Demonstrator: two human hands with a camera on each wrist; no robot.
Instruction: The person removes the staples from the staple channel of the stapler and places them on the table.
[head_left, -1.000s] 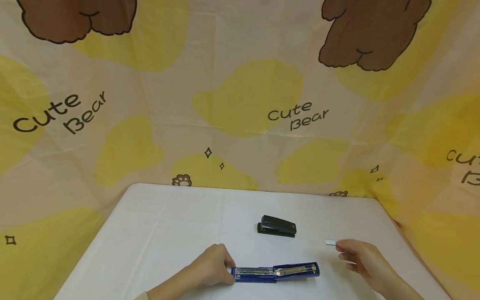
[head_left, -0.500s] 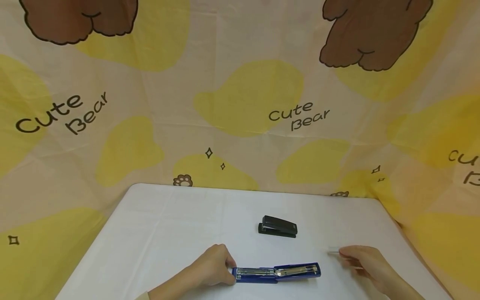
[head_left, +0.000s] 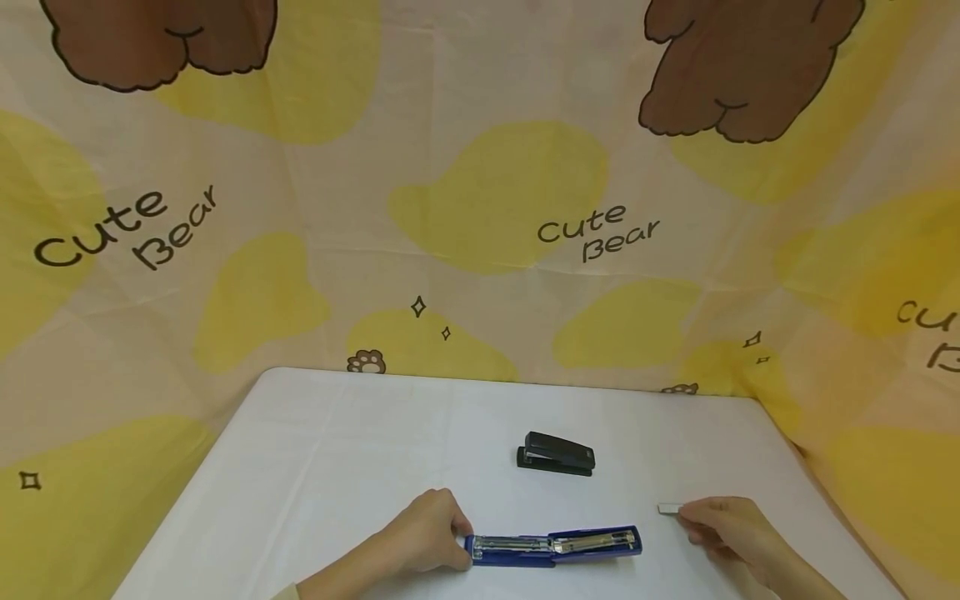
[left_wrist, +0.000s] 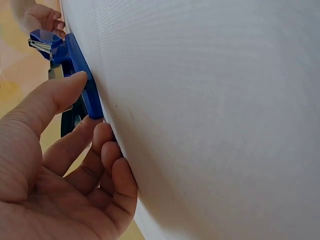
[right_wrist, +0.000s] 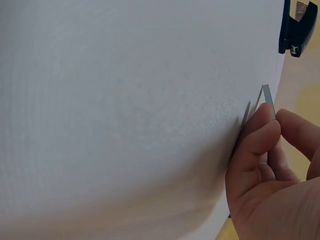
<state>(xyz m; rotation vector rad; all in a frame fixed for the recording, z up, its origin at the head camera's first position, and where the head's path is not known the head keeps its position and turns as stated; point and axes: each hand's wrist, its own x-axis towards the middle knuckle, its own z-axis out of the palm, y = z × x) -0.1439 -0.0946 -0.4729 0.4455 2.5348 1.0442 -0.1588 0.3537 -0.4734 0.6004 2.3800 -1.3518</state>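
Observation:
A blue stapler (head_left: pixel 517 550) lies opened out flat on the table, its metal staple channel facing up and its top swung over to the right. At its left end, my left hand (head_left: pixel 427 529) grips the base between thumb and fingers, which the left wrist view shows on the blue base (left_wrist: pixel 82 77). Right of the stapler, my right hand (head_left: pixel 731 529) pinches a small silvery strip of staples (head_left: pixel 669 508) by one end. In the right wrist view the staple strip (right_wrist: pixel 267 95) sticks out past the fingertips, just above the white surface.
A black stapler (head_left: pixel 556 453) stands on the white table (head_left: pixel 360 450) behind the blue one. A cloth (head_left: pixel 480 200) printed with bears and yellow patches hangs behind the table and along its sides.
My right hand has come slightly nearer and lower with the staple strip, which tilted edge-on midway and now shows its side. My left hand and the blue stapler have stayed put.

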